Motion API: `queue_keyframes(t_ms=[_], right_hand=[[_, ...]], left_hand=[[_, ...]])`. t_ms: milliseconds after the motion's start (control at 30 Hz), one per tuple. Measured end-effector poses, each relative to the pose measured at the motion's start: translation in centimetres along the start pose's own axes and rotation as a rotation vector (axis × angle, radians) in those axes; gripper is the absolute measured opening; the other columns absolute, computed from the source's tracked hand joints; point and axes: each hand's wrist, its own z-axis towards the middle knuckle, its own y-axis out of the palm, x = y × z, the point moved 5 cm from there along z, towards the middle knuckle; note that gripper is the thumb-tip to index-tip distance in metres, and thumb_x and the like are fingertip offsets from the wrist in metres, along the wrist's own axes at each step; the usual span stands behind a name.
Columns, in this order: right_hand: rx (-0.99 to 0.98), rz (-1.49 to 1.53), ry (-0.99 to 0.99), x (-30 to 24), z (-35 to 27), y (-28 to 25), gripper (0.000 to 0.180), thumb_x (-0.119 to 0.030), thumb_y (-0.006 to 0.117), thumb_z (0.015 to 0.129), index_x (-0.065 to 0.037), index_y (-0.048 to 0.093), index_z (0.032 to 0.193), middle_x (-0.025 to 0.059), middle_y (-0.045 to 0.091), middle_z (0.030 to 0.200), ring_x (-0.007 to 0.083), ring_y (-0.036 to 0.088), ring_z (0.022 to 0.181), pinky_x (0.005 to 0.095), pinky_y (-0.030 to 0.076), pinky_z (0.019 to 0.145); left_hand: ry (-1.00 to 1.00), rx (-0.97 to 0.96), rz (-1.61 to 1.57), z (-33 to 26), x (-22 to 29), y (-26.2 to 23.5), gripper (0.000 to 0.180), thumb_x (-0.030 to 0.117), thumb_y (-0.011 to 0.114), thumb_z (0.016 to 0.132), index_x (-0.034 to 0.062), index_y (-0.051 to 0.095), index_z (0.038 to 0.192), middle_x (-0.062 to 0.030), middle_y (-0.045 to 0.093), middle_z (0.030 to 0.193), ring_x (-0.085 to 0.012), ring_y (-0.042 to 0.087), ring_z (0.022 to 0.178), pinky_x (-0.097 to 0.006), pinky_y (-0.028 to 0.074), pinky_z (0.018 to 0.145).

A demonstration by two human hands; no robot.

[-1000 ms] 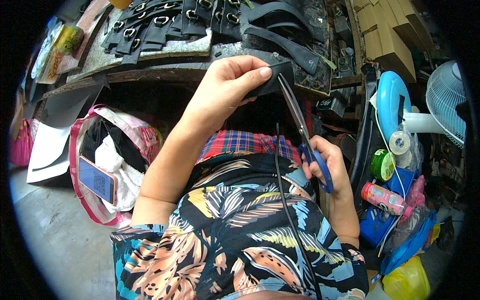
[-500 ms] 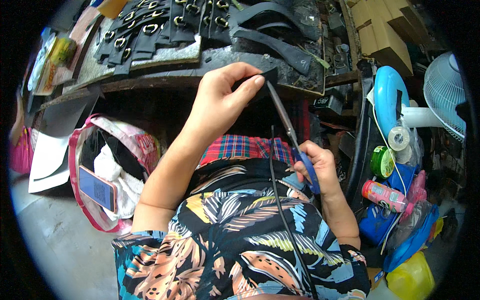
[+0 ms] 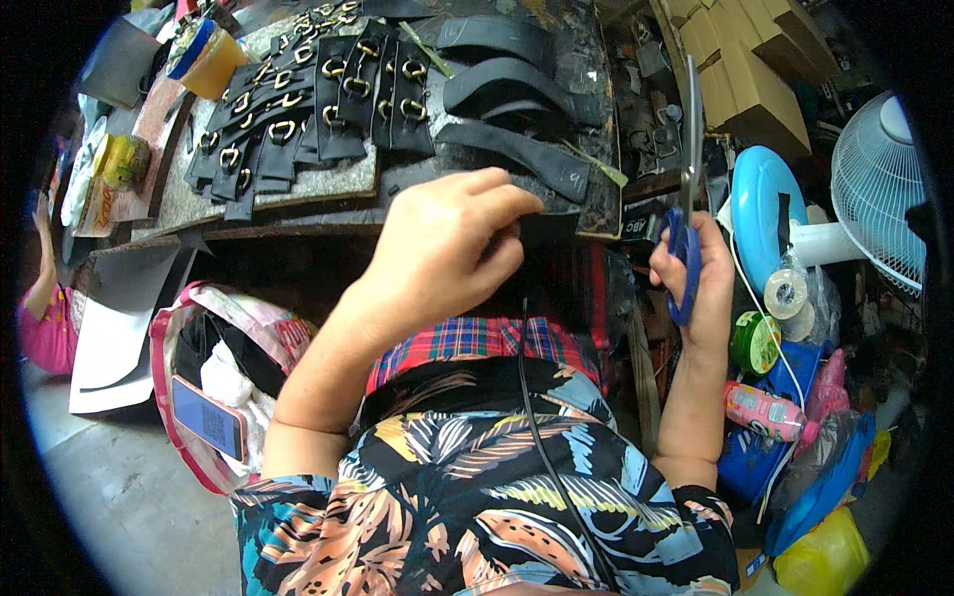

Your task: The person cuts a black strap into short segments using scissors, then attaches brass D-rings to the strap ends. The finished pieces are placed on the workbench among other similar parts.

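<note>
Scissors swung clear of the left hand

Head view: the right hand (image 3: 706, 273) has moved out to the right, and the scissors (image 3: 689, 179) now stand almost upright, blades together and pointing away from the person; half a second ago they slanted up-left, tips at a small black piece pinched in the left hand (image 3: 452, 233). The right hand's grip is closed around the blue handles, well apart from the left hand. The left hand has turned, knuckles up and fingers curled, in front of the near edge of the table (image 3: 602, 204). Its grip is hard to read: dark shows beneath the fingers against a dark background, so I cannot tell whether the small black piece is still in it.

The view has shifted too, bringing in more of the table. The black straps with gold-coloured rings (image 3: 343, 147) still lie in overlapping rows, with the curved black strips (image 3: 515, 157) to their right. The blue-lidded jar (image 3: 216, 68), earlier only a lower edge, now shows nearly whole.
</note>
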Motion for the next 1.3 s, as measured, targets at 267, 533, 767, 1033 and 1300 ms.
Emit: queue_keyframes(t_ms=[267,533,767,1033,1300], right_hand=[[0.066,-0.435,-0.251,-2.5,5.2,3.7,0.038,-0.022,0.087,0.075,-0.002,0.059,0.092,0.0051,0.065,0.069,0.0095,0.060,0.062,0.0262,0.048,0.058],[0.117,-0.518,-0.220,-1.2,6.3,4.1,0.039,-0.024,0.086,0.074,-0.005,0.061,0.097,0.0110,0.070,0.078,0.0248,0.070,0.069,0.0337,0.052,0.063],[0.020,-0.305,-0.282,-1.9,6.7,5.2,0.032,0.002,0.075,0.078,-0.004,0.056,0.103,0.0005,0.065,0.090,0.0075,0.061,0.080,0.0236,0.050,0.073],[0.055,-0.022,-0.412,-4.4,7.4,0.3,0.037,-0.001,0.074,0.074,-0.002,0.054,0.105,0.0059,0.066,0.088,0.0119,0.062,0.079,0.0256,0.051,0.074],[0.086,0.232,-0.408,-3.8,3.2,-1.3,0.049,-0.008,0.065,0.070,-0.001,0.047,0.115,0.0063,0.052,0.102,0.0143,0.054,0.092,0.0300,0.043,0.095]], left_hand=[[0.098,0.104,0.120,2.0,-1.6,1.9,0.029,0.000,0.068,0.077,0.0049,0.067,0.105,-0.0121,0.058,0.083,-0.0325,0.060,0.076,-0.041,0.051,0.066],[0.173,0.051,0.177,1.3,-2.2,2.1,0.044,0.001,0.072,0.065,0.0068,0.066,0.109,-0.0080,0.057,0.088,-0.0285,0.057,0.083,-0.037,0.052,0.071],[0.196,0.089,0.146,1.9,-1.9,2.3,0.047,-0.003,0.066,0.064,0.0062,0.067,0.110,-0.0090,0.058,0.085,-0.0294,0.055,0.078,-0.039,0.050,0.066],[0.211,0.117,0.369,3.4,-3.3,2.7,0.033,0.004,0.068,0.072,0.0049,0.067,0.105,-0.0088,0.060,0.095,-0.0297,0.056,0.095,-0.039,0.049,0.084],[0.160,0.290,0.262,1.5,-2.5,-0.6,0.034,0.005,0.062,0.080,0.0007,0.067,0.114,-0.0112,0.067,0.111,-0.0292,0.059,0.097,-0.037,0.048,0.089]])
